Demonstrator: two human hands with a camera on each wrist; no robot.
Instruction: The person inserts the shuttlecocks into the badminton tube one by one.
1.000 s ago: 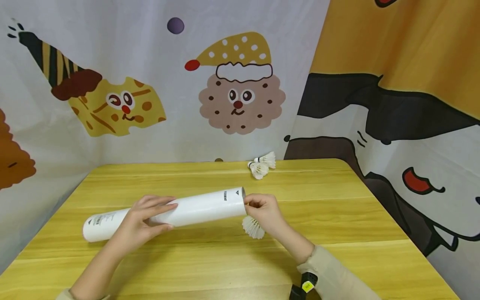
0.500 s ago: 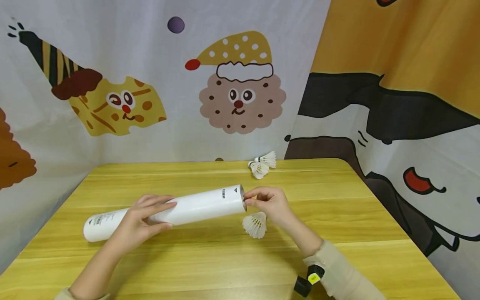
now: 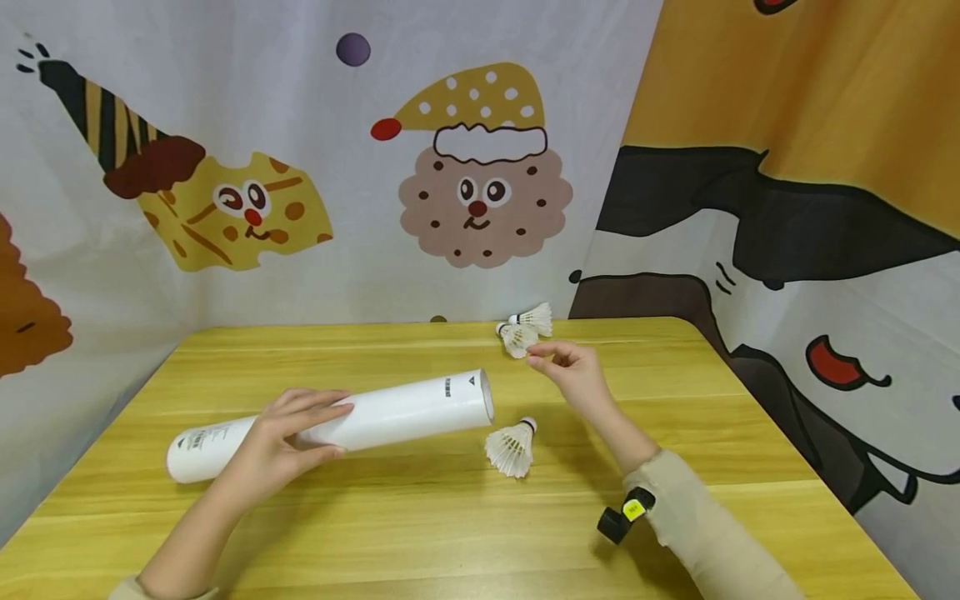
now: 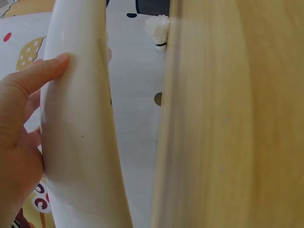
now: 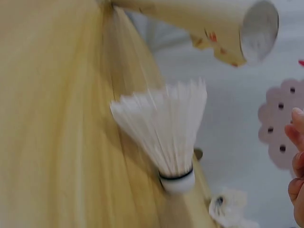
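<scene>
My left hand [image 3: 281, 437] grips a long white shuttlecock tube [image 3: 412, 412] around its middle. The tube slants across the table, its left end low and its uncapped right end raised. In the left wrist view, a finger of my left hand [image 4: 21, 118] lies over the tube [image 4: 85, 128]. My right hand [image 3: 573, 375] is up and to the right of the tube's mouth, thumb and forefinger loosely bent with nothing visible between them. Its fingertips overlap the far shuttlecocks in the head view. A white feather shuttlecock [image 3: 512, 450] lies just below the tube's mouth, cork pointing away.
Two more shuttlecocks [image 3: 517, 339] lie together at the wooden table's [image 3: 360, 533] back edge. A cartoon-printed curtain [image 3: 300, 83] hangs behind and at both sides. A black wrist device [image 3: 626, 517] is strapped at my right sleeve.
My right hand has left the tube's mouth and moved right and farther back, revealing the cork of the near shuttlecock. The left hand stays on the tube, which has barely shifted.
</scene>
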